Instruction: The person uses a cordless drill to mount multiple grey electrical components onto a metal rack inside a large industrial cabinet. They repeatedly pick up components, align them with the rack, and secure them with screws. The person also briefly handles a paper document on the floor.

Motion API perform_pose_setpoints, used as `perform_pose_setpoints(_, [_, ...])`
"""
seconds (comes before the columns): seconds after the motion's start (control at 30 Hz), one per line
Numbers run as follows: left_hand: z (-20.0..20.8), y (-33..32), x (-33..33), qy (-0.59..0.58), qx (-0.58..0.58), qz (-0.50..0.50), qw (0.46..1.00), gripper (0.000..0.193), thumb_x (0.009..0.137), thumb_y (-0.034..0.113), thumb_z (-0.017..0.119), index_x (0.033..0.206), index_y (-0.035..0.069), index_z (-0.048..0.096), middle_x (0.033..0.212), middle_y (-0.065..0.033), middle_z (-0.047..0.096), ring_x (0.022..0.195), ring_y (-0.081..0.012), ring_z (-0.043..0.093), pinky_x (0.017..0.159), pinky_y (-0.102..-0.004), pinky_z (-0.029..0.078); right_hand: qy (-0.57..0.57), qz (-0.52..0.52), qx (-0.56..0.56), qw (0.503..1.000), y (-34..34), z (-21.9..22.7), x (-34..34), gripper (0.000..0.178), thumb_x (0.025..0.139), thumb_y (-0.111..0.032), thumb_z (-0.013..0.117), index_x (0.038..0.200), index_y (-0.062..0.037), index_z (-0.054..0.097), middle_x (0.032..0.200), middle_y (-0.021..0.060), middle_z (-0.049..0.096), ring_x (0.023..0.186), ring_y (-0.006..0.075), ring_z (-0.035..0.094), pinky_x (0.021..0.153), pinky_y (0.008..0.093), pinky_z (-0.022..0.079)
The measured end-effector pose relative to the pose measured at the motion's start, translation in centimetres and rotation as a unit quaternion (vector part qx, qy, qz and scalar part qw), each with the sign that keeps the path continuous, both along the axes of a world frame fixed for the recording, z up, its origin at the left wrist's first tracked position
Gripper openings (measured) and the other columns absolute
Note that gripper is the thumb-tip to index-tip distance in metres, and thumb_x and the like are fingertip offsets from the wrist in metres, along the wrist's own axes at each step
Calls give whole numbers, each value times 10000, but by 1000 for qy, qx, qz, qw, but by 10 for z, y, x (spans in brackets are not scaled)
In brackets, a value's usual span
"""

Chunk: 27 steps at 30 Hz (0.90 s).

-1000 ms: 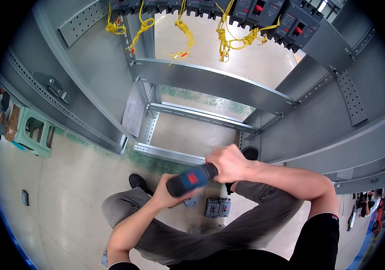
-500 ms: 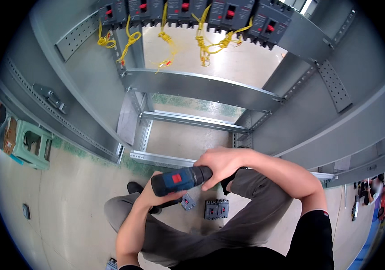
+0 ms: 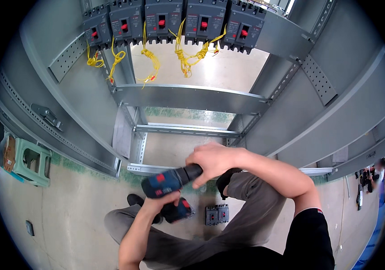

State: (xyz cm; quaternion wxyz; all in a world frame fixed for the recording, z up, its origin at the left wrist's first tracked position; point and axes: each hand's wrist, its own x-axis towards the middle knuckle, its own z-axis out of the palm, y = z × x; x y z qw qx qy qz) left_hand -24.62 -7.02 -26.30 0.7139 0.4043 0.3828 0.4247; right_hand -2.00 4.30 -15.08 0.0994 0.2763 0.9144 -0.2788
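A blue and black cordless drill [image 3: 164,182] is held across my lap, its front end pointing right. My left hand [image 3: 160,200] is wrapped round its handle, with the black and red battery below. The fingers of my right hand [image 3: 214,159] close round the black chuck [image 3: 191,173]; whether a bit sits in it is hidden. Beneath the hands, two grey circuit breakers [image 3: 216,214] with red switches lie side by side on the floor between my legs. Another small item behind the battery is almost wholly covered.
In front stands a grey metal cabinet frame with a crossbar [image 3: 192,98]. A row of dark circuit breakers [image 3: 163,22] with knotted yellow wires [image 3: 185,60] is mounted above. At left are a pale green stool [image 3: 31,162] and a small dark block [image 3: 30,228]. Another person is at far right.
The view has shifted, so the mounted breakers sit lower and further left. The drill has turned in my hands, its battery coming into sight and covering a breaker on the floor.
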Motion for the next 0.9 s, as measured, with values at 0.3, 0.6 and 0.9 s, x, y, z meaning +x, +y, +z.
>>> perform_pose_setpoints(0.3, [17,5,-8,202,176,-106,958,214,721,79,812,853,5,660,701,-20,651,650,-83,598,624,-271,499,-62,48,-101,992,-16,-34,0,452,707,-350,812,938,-7,628,771,141,642,735,306,632,656,416,499])
perform_pose_setpoints(0.6, [6,2,-1,-165,-79,104,978,321,758,190,752,950,-18,602,735,-136,604,586,-245,585,582,-353,490,161,-173,88,968,2,-13,12,519,874,-369,696,1289,-87,565,900,36,638,667,165,553,580,329,452])
perform_pose_setpoints(0.9, [10,6,0,-252,-56,61,964,475,766,241,748,1133,-3,571,748,-125,575,585,-241,560,616,-384,455,423,-357,-406,727,-17,-21,-23,401,998,-333,556,1261,-36,617,698,-50,429,586,46,352,491,220,276])
